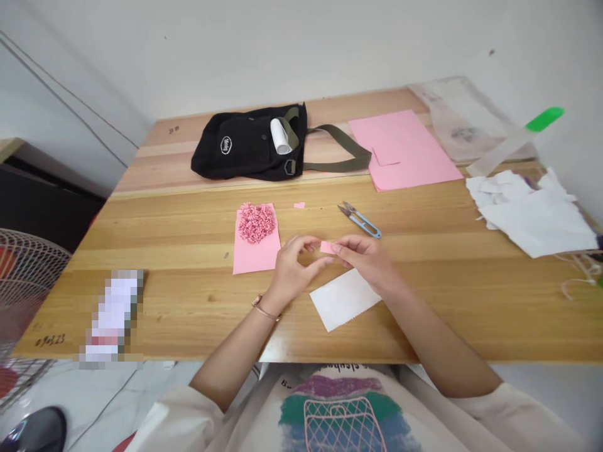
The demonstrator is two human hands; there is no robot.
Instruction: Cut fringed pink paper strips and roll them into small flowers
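Note:
Between the fingers of my right hand [365, 257] is a small piece of pink paper [326, 247], pinched at its right end. My left hand [298, 263] is held close on the other side, thumb and fingers apart, just short of the piece. A white sheet of paper [346, 300] lies on the table below my hands. To the left, a pile of pink-and-white twisted pieces [256, 223] rests on a pink paper sheet [257, 254]. Blue thread snips [360, 221] lie beyond my right hand, and a pink paper scrap [299, 205] beyond my left.
A black bag [254, 144] with green straps lies at the back beside large pink sheets [409, 150]. White cloth pieces [527, 213] and a green-ended strip [544, 119] are at the right. A blurred-out phone-like object [113, 317] sits near the left edge, a fan [28, 276] beyond it.

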